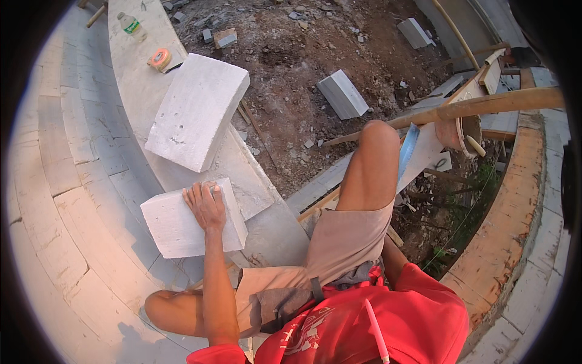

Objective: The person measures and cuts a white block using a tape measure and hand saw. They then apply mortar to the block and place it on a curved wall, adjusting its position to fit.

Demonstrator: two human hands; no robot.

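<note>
My left hand [206,208] lies on the upper side of a white, light concrete block [182,227]. Its fingers hook over the far edge of the block and hold it on the concrete wall top beside my bent leg. Just beyond sits a larger white block [197,109], askew on the same wall top. Of my right arm [397,264] only a part shows, reaching down past my thigh; the hand itself is hidden behind my leg and shirt. A blue-grey saw blade [408,151] sticks out to the right of my knee.
An orange tape measure [159,59] and a plastic bottle [131,26] stand farther along the wall top. Blocks [343,94] and rubble lie on the dirt below. To the right are a wooden pole [497,102], a bucket [451,133] and a drop with greenery.
</note>
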